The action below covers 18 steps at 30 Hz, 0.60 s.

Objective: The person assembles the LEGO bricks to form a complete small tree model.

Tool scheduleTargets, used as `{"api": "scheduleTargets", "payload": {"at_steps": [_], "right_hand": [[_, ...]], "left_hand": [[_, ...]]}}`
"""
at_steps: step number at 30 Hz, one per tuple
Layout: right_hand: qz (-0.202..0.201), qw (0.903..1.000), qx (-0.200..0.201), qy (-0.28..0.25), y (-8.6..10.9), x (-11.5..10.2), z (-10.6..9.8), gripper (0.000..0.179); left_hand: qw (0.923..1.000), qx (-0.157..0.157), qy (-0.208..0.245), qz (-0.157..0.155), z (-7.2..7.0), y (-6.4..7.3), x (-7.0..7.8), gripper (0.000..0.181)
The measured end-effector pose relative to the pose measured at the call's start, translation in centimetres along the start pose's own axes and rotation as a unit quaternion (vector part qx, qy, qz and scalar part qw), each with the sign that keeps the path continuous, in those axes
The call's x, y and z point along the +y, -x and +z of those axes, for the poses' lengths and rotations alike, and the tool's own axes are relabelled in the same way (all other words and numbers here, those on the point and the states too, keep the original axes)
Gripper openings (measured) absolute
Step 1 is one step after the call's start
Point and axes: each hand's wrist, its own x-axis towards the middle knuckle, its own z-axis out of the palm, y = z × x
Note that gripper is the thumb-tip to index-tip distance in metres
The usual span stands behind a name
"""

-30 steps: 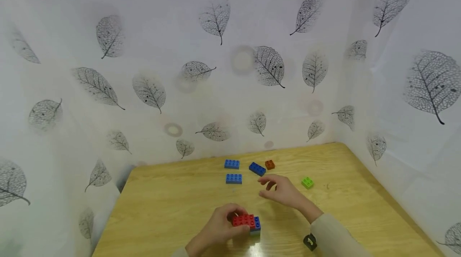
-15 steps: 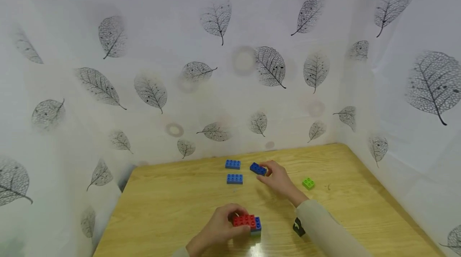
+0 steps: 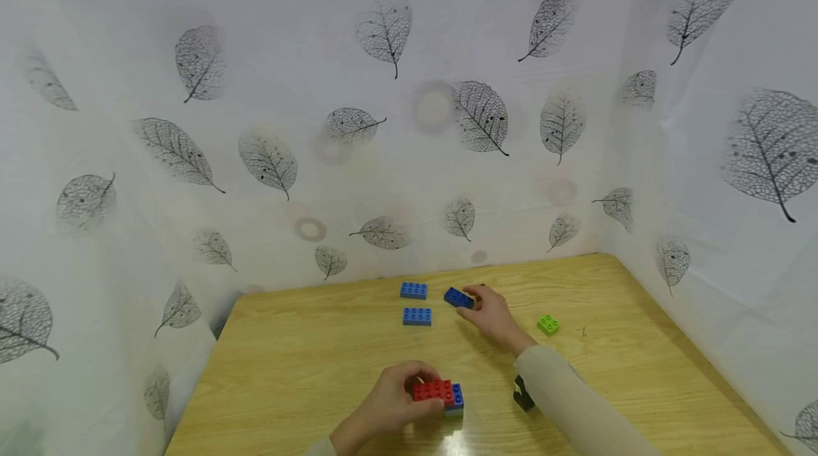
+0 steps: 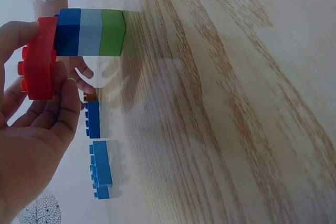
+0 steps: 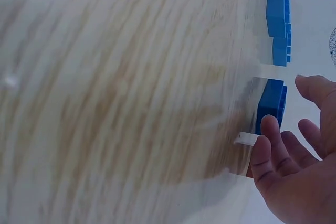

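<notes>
Left fingers (image 4: pixel 65 106) pinched the near red brick (image 3: pixel 433 391); right fingers (image 5: pixel 262 157), parted, were at the far dark-blue brick (image 3: pixel 457 297), hold unclear.

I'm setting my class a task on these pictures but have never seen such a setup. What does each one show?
No robot here: these are a person's two bare hands. The wide view comes from a head-worn camera looking forward and down; the others come from a camera on each wrist, so the table looks tipped sideways.

The left hand grips the rectangular red studded brick topping a plastic-looking stack, with dark blue, light blue and green layers below. The right hand is beside a rectangular dark blue brick; contact is hard to judge.

On the wood-grained table, two rectangular lighter blue bricks lie left of that one and a small square lime-green brick to the right. A small orange-brown brick is partly hidden.
</notes>
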Motion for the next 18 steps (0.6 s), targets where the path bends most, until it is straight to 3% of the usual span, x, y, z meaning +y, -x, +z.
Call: {"api": "scheduleTargets", "payload": {"at_steps": [18], "right_hand": [[-0.018,0.9978,0.039,0.051,-1.0,0.4,1.7,0.046]], "left_hand": [[1.0000,-0.005,-0.003,0.006,0.0,-0.1,0.1,0.029]]}}
